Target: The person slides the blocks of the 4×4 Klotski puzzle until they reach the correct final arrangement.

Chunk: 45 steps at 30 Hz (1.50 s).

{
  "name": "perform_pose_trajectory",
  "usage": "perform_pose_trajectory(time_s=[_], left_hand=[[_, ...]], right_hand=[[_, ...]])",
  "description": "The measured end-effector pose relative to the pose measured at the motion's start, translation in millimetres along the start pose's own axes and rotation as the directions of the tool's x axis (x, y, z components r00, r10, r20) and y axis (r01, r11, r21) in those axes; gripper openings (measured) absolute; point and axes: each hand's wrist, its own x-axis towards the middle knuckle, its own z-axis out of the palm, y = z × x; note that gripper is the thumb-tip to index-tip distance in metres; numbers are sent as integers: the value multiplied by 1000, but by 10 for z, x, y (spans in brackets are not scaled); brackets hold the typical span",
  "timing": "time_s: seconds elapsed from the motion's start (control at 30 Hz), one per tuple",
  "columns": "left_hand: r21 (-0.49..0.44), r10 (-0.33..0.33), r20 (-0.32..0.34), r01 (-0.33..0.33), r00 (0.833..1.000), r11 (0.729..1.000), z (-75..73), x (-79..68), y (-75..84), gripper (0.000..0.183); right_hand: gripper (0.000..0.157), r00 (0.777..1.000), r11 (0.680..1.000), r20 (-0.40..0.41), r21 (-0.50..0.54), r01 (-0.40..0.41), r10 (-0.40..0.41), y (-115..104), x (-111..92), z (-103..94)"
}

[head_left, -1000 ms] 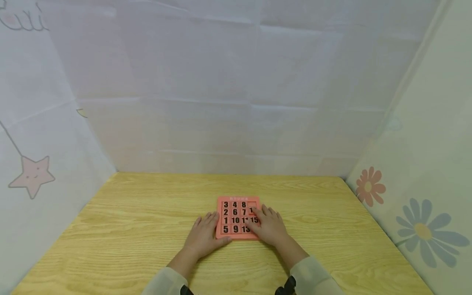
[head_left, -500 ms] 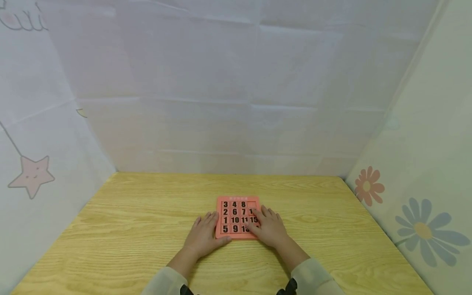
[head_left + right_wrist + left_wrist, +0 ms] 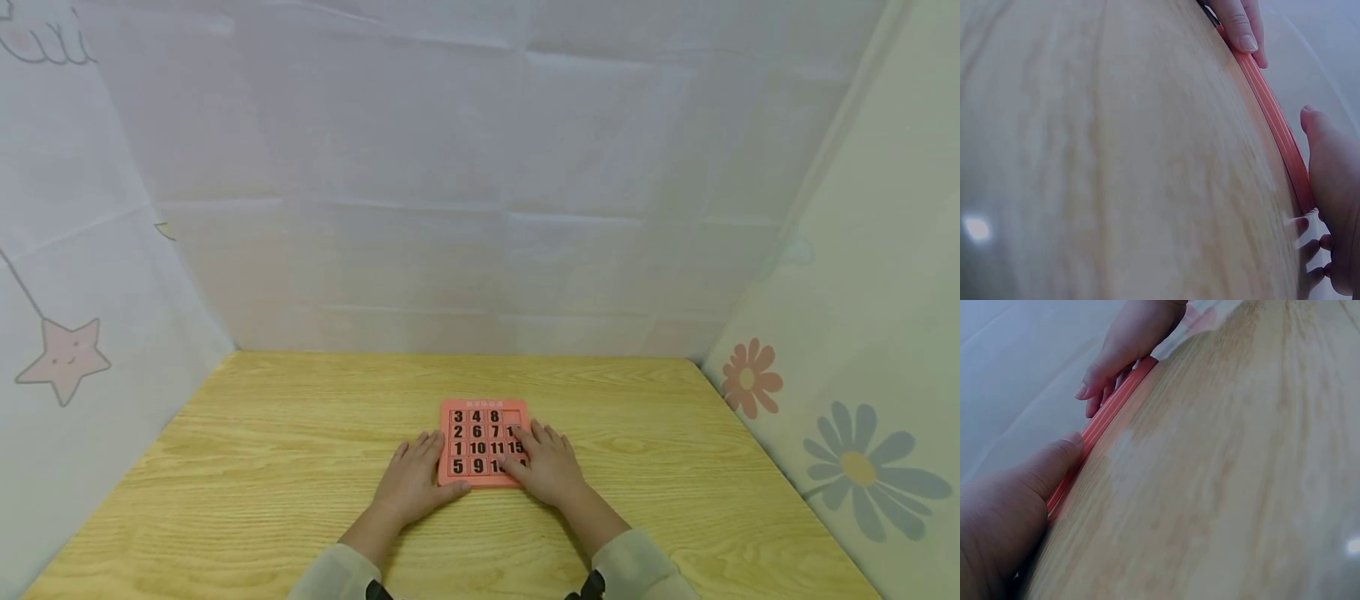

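Note:
A pink number slide puzzle (image 3: 484, 402) lies flat on the wooden table, its black-numbered tiles face up and its top right slot vacant. My left hand (image 3: 412, 483) grips the puzzle's lower left corner, fingers along the left side and thumb at the front edge. In the left wrist view that thumb (image 3: 1063, 456) presses against the pink rim. My right hand (image 3: 553, 468) lies over the right side, index fingertip on a tile in the second row. Its thumb is over the lower tiles, partly hiding them; in the right wrist view the thumb (image 3: 1319, 125) stands up above the rim.
The wooden table (image 3: 300, 417) stretches around the puzzle on all sides. Pale cloth (image 3: 420, 250) hangs behind it, with printed cloth panels at left and right bearing a star (image 3: 66, 358) and flowers (image 3: 862, 468).
Under my right index finger, the second-row tile has settled slightly nearer me, in line with its row. My left hand and the puzzle frame stay in place.

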Motion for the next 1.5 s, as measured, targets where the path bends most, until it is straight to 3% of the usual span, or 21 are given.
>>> perform_pose_trajectory(time_s=[0.53,1.2,1.5], left_hand=[[-14,-3,12,4,1000,1000,-4,-18,4,103],[-11,11,4,-11,1000,1000,-1,-8,6,102],[-18,8,0,-8,1000,1000,-9,-5,1,102]], right_hand=[[74,1000,999,2,40,-22,22,-46,78,45],[66,999,998,19,-54,-45,46,-311,352,102],[67,998,995,20,-85,-59,61,-294,371,110]])
